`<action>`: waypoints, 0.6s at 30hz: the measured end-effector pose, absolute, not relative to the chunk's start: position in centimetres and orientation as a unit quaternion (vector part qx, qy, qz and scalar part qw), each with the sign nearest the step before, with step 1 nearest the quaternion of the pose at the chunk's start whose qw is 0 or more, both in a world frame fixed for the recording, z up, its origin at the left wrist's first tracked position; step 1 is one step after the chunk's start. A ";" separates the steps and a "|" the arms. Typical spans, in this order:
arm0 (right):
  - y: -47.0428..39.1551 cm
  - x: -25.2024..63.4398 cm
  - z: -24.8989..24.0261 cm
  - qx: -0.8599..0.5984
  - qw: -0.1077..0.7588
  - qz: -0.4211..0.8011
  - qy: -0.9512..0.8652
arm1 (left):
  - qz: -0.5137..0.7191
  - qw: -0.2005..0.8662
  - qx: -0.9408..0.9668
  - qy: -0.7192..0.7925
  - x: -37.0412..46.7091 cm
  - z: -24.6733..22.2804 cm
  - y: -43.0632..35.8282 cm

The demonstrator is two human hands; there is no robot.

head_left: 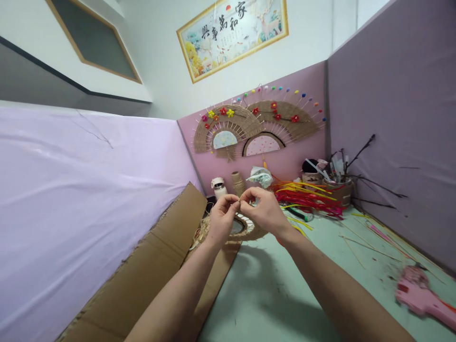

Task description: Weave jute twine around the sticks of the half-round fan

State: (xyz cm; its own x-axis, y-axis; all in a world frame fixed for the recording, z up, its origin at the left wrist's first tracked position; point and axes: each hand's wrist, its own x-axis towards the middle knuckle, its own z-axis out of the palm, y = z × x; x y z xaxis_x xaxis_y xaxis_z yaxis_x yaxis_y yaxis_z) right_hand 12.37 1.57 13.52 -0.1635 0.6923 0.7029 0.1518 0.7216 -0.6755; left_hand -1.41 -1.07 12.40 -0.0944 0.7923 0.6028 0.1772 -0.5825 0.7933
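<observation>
My left hand (223, 221) and my right hand (265, 211) meet fingertip to fingertip above the table, both in a pinch. Whatever sits between the fingers is too small to make out. Beneath them lies a round-edged piece wound with brown twine (254, 233), with white strips around its inner curve; the hands cover part of it. Loose strands of twine (201, 232) bunch up beside my left wrist. A spool of twine (237, 182) stands just beyond the hands.
Cardboard (153, 256) leans and lies at left. Behind are a white bottle (219, 188), red and yellow pipe cleaners (306, 197), pliers (297, 213) and a pot of twigs (340, 190). A pink glue gun (422, 294) lies right, near thin sticks (370, 247). Decorated fans (228, 126) hang behind.
</observation>
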 end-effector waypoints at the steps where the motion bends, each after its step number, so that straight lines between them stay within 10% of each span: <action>1: 1.6 12.3 13.5 -0.292 0.580 0.233 -0.724 | 0.630 0.240 0.631 0.385 -1.3 12.4 -1.2; 18: 1.5 11.5 12.8 -0.290 0.603 0.225 -0.709 | 0.639 0.203 0.639 0.377 -1.4 11.8 -1.3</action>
